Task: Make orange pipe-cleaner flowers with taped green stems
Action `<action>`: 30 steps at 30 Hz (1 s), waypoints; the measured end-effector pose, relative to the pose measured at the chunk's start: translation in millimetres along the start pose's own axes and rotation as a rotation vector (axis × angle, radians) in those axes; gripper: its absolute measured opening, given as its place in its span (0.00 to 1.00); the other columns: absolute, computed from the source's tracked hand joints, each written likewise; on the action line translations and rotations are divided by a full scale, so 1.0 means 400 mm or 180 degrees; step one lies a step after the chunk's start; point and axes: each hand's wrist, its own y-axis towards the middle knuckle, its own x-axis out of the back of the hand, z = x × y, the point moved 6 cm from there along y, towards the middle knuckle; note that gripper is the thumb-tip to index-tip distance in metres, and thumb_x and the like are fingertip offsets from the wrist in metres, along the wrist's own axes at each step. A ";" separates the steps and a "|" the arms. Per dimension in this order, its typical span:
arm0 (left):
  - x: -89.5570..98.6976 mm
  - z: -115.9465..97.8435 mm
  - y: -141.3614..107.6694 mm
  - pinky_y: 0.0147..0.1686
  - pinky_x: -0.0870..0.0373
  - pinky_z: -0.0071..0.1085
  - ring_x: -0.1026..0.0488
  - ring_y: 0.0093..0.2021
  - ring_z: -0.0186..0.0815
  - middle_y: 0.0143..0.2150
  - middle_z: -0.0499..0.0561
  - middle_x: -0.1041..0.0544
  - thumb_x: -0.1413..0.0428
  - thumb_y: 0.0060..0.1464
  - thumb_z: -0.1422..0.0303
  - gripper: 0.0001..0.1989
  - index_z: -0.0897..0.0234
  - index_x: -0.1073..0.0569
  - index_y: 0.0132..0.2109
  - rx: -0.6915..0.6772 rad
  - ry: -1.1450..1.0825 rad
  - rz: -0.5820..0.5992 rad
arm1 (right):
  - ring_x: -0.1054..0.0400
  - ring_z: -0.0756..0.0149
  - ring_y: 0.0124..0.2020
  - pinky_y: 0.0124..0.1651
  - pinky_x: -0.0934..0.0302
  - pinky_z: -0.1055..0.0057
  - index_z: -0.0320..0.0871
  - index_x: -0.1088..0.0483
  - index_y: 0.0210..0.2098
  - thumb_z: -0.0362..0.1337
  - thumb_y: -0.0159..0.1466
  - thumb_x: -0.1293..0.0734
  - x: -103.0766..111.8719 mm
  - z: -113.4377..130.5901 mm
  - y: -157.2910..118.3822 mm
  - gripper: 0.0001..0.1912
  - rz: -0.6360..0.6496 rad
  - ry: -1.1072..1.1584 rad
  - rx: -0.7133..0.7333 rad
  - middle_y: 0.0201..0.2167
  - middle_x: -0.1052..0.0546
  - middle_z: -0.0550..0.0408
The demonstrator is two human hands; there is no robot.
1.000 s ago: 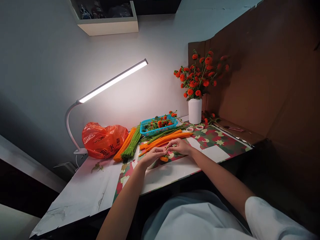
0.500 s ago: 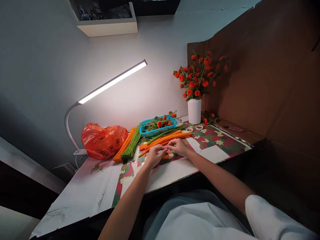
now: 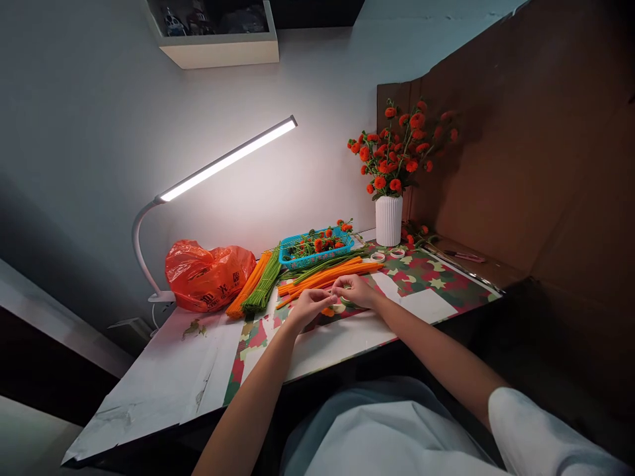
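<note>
My left hand [image 3: 308, 307] and my right hand [image 3: 353, 291] meet fingertip to fingertip over the camouflage-patterned mat [image 3: 436, 281]. Both are closed in a pinch, and whatever lies between the fingers is too small to make out. Just under them, a small orange piece [image 3: 328, 311] shows on the mat, partly hidden by my left hand. Loose orange stems [image 3: 342, 269] lie directly behind my hands. Farther left, an orange bundle [image 3: 248, 288] rests beside a green bundle [image 3: 264, 285]. A blue basket [image 3: 289, 263] behind the stems holds orange flowers and greenery.
A white vase [image 3: 388, 221] of orange flowers stands at the back right, near tape rolls [image 3: 397, 252] and pliers [image 3: 469, 256]. An orange plastic bag [image 3: 206, 274] sits left, beside the lit lamp [image 3: 231, 157]. A cardboard panel [image 3: 520, 152] rises on the right.
The view has shifted slightly, so the scene sits a little farther right. My fingertips remain together over the mat, with a small change in finger pose.
</note>
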 end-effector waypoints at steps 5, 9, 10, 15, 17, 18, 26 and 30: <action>0.014 0.011 0.006 0.20 0.49 0.24 0.41 0.19 0.25 0.19 0.46 0.31 0.39 0.43 0.51 0.23 0.70 0.24 0.29 -0.0020 0.0184 -0.0272 | 0.33 0.68 0.29 0.33 0.41 0.72 0.39 0.26 0.26 0.43 0.56 0.33 0.004 0.001 -0.001 0.12 -0.0059 -0.0224 -0.0102 0.26 0.24 0.54; 0.010 0.010 0.010 0.22 0.46 0.24 0.38 0.22 0.27 0.23 0.49 0.28 0.41 0.45 0.49 0.24 0.71 0.24 0.30 -0.0088 0.0010 0.0072 | 0.32 0.66 0.31 0.36 0.39 0.71 0.40 0.25 0.29 0.45 0.56 0.32 0.002 -0.004 -0.003 0.13 0.0068 0.0011 -0.0099 0.28 0.24 0.53; 0.010 0.011 0.010 0.23 0.44 0.24 0.35 0.23 0.28 0.24 0.51 0.27 0.41 0.45 0.49 0.24 0.71 0.24 0.31 -0.0053 -0.0075 0.0169 | 0.32 0.66 0.32 0.36 0.38 0.71 0.40 0.25 0.29 0.45 0.56 0.32 0.001 -0.004 -0.004 0.13 0.0125 0.0064 -0.0075 0.29 0.24 0.53; 0.004 0.011 0.002 0.29 0.36 0.26 0.28 0.29 0.33 0.29 0.56 0.23 0.40 0.44 0.49 0.25 0.71 0.24 0.33 0.0207 -0.0440 0.0540 | 0.34 0.68 0.30 0.34 0.41 0.72 0.41 0.28 0.29 0.47 0.57 0.33 -0.009 0.004 -0.005 0.14 0.0322 0.0171 0.0049 0.28 0.26 0.56; 0.009 0.012 0.002 0.28 0.36 0.26 0.29 0.27 0.32 0.28 0.55 0.23 0.39 0.43 0.50 0.24 0.70 0.24 0.31 0.0222 -0.0380 0.0384 | 0.36 0.69 0.29 0.33 0.42 0.73 0.41 0.29 0.27 0.47 0.57 0.34 -0.012 0.007 -0.005 0.14 0.0313 0.0130 0.0046 0.26 0.28 0.57; 0.013 0.013 0.003 0.27 0.36 0.26 0.30 0.26 0.31 0.27 0.55 0.23 0.38 0.42 0.50 0.23 0.70 0.24 0.31 0.0216 -0.0318 0.0275 | 0.37 0.70 0.28 0.32 0.43 0.73 0.41 0.30 0.26 0.47 0.58 0.34 -0.013 0.008 -0.005 0.14 0.0283 0.0074 0.0042 0.25 0.29 0.58; 0.011 0.017 -0.001 0.27 0.34 0.27 0.28 0.25 0.32 0.27 0.56 0.22 0.39 0.44 0.49 0.24 0.71 0.23 0.30 0.0181 -0.0135 0.0523 | 0.34 0.66 0.35 0.36 0.43 0.72 0.42 0.27 0.27 0.41 0.59 0.35 -0.014 0.021 -0.013 0.10 0.0222 -0.0647 0.0123 0.29 0.26 0.55; 0.004 0.019 -0.003 0.32 0.32 0.28 0.26 0.31 0.34 0.31 0.57 0.21 0.42 0.48 0.49 0.24 0.70 0.23 0.33 0.0117 -0.0294 0.0855 | 0.34 0.65 0.35 0.37 0.41 0.72 0.42 0.28 0.27 0.43 0.59 0.35 -0.013 0.020 -0.012 0.11 0.0209 -0.0416 0.0116 0.30 0.26 0.55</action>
